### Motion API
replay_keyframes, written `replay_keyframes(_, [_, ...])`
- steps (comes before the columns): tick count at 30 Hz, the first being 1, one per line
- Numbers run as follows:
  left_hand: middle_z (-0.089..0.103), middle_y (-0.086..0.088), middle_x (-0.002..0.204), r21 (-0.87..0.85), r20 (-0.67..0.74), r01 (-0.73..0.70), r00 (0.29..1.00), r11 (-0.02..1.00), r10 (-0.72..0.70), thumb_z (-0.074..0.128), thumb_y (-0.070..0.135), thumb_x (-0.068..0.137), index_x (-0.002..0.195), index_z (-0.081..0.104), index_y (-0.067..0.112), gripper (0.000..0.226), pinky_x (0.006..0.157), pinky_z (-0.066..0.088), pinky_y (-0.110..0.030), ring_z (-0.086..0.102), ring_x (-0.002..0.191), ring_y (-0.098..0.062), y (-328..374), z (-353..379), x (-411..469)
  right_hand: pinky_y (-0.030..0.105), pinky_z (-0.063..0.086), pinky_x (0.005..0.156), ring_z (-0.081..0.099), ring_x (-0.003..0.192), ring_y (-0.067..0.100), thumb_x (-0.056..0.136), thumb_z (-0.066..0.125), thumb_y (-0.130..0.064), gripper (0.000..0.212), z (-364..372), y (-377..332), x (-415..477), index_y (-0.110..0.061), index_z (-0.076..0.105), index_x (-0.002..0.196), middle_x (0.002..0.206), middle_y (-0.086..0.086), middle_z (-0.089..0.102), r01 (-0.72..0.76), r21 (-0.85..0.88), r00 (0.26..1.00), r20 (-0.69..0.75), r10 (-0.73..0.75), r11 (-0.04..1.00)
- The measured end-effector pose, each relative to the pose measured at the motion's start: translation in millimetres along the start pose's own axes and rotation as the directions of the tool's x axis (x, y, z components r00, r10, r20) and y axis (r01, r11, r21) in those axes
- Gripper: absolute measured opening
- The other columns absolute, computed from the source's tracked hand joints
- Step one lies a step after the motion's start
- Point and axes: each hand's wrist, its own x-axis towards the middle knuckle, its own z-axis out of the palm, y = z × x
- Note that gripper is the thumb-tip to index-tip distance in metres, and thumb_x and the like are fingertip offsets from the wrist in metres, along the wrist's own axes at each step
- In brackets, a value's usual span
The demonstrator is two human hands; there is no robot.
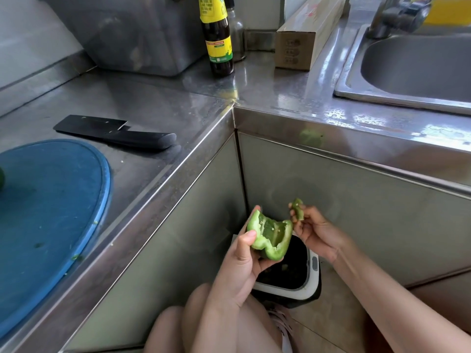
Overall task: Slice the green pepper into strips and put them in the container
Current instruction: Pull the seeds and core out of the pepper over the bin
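Note:
My left hand (239,261) holds a green pepper half (271,236), its hollow inside facing up with a few pale seeds. Just to its right, my right hand (314,231) pinches a small torn green pepper piece (297,208). Both hands hover below counter height, over an open bin (293,275) with a white rim and dark inside. On the counter at left lies a blue cutting board (51,212), with another bit of green pepper (1,180) at the frame's left edge. A black cleaver (114,132) rests behind the board.
The steel counter (178,103) turns a corner above the bin. A dark sauce bottle (216,36), a grey plastic tub (132,34) and a long cardboard box (305,36) stand at the back. A sink (418,67) is at the right. My knees are at the bottom.

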Motion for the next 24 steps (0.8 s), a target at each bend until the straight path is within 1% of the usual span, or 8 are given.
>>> replay_keyframes(2, [0.054,-0.005,0.137,-0.047,-0.025,-0.029,0.999,0.998,0.028,0.062,0.033,0.069,0.133,0.052,0.033,0.065,0.082,0.054,-0.034,0.054,0.123,-0.024,-0.3,-1.9,1.6,0.016,0.054,0.054,0.065,0.057,0.008,0.086,0.060,-0.002,0.018,-1.6,-0.4,0.5,-0.003,0.071,0.071,0.068,0.006,0.068,0.023,-0.147,0.998,-0.059,-0.032,0.989])
replay_keyframes(4, [0.055,-0.006,0.136,-0.106,-0.032,-0.042,0.999,0.993,0.039,0.059,0.018,0.071,0.134,0.052,0.030,0.064,0.083,0.054,-0.034,0.056,0.121,-0.025,0.8,-3.1,3.2,0.020,0.056,0.061,0.067,0.063,0.012,0.088,0.054,0.002,0.016,-3.9,3.4,-0.6,0.001,0.067,0.079,0.074,0.011,0.068,-0.023,-0.465,0.996,-0.084,-0.018,0.885])
replay_keyframes(10, [0.061,-0.016,0.126,-0.316,0.042,-0.005,0.999,0.949,0.019,0.050,0.001,0.060,0.131,0.056,0.015,0.073,0.095,0.049,-0.045,0.064,0.106,-0.029,6.7,-1.4,1.8,0.027,0.042,0.056,0.053,0.055,0.014,0.093,0.053,-0.024,0.032,-19.2,13.1,9.3,-0.015,0.063,0.064,0.065,0.006,0.060,-0.188,-0.963,0.970,-0.212,-0.114,0.191])
replay_keyframes(12, [0.061,-0.019,0.126,-0.372,0.045,-0.014,0.998,0.928,0.033,0.055,0.003,0.053,0.128,0.059,0.013,0.075,0.103,0.041,-0.049,0.064,0.105,-0.031,7.7,-2.9,0.9,0.023,0.041,0.062,0.058,0.066,0.011,0.091,0.057,-0.023,0.022,-15.3,11.2,5.1,-0.018,0.074,0.079,0.078,0.003,0.070,-0.120,-0.992,0.967,-0.127,-0.220,0.046])
replay_keyframes(16, [0.057,-0.021,0.130,-0.434,0.073,-0.008,0.996,0.901,0.043,0.058,0.005,0.054,0.127,0.060,0.012,0.074,0.109,0.032,-0.052,0.055,0.115,-0.035,7.2,-5.4,1.5,0.003,0.039,0.064,0.061,0.070,0.002,0.084,0.068,-0.013,0.010,15.5,-4.8,-22.1,-0.017,0.077,0.088,0.077,-0.012,0.069,0.152,-0.985,0.860,0.091,-0.503,0.083])
replay_keyframes(18, [0.057,-0.020,0.129,-0.439,0.062,-0.007,0.997,0.898,0.038,0.059,0.005,0.053,0.127,0.061,0.012,0.074,0.109,0.031,-0.052,0.055,0.114,-0.035,7.4,-4.5,2.1,0.007,0.043,0.069,0.062,0.076,0.003,0.088,0.064,-0.022,0.013,36.3,-14.0,-38.7,-0.017,0.075,0.093,0.082,-0.012,0.068,0.293,-0.955,0.781,0.214,-0.586,0.042])
replay_keyframes(21, [0.060,-0.020,0.125,-0.404,0.074,0.009,0.997,0.915,0.023,0.056,0.005,0.056,0.125,0.062,0.012,0.070,0.107,0.034,-0.052,0.057,0.111,-0.033,8.7,0.9,1.2,0.011,0.045,0.076,0.059,0.086,0.000,0.085,0.065,-0.034,0.025,59.3,-24.2,-57.3,-0.020,0.071,0.105,0.099,-0.009,0.064,0.456,-0.877,0.726,0.464,-0.507,-0.149])
replay_keyframes(24, [0.065,-0.018,0.111,-0.326,0.087,0.035,0.996,0.945,-0.007,0.044,0.003,0.066,0.113,0.069,0.009,0.053,0.094,0.048,-0.048,0.061,0.099,-0.030,7.9,6.5,-1.9,0.021,0.047,0.079,0.055,0.091,0.005,0.072,0.076,-0.041,0.048,71.0,-27.5,-55.9,-0.029,0.062,0.116,0.102,-0.015,0.052,0.363,-0.839,0.835,0.487,-0.258,-0.406])
